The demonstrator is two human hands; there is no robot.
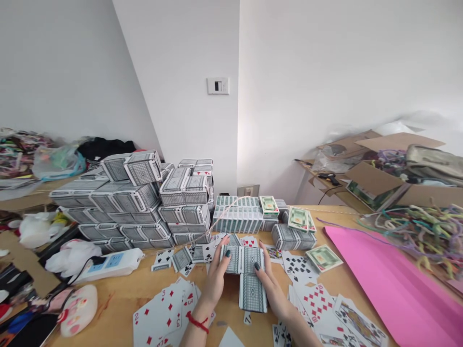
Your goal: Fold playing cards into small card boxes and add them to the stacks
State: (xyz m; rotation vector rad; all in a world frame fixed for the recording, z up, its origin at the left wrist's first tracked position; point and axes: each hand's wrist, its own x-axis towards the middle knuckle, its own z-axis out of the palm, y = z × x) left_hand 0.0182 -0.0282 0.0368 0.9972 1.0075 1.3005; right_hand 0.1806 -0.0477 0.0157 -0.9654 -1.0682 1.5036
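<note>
In the middle of the table, both hands grip a piece made of playing cards [252, 291] with grey-green patterned backs facing up. One part of it hangs toward me, below the two upper parts. My left hand [216, 275], with a red string bracelet, pinches the left edge, thumb on top. My right hand [269, 282] grips the right side, thumb over the face. The undersides of the cards and most fingertips are hidden. Loose playing cards [159, 313] lie face up around my forearms, with more loose cards [318, 308] on the right.
Stacked blocks of cards [126, 197] rise at the back left. A row of card packs [238, 214] and green card boxes [323, 259] stand behind and right. A white power strip [112, 266], a pink sheet [383, 289] and a yarn pile [415, 236] flank the work area.
</note>
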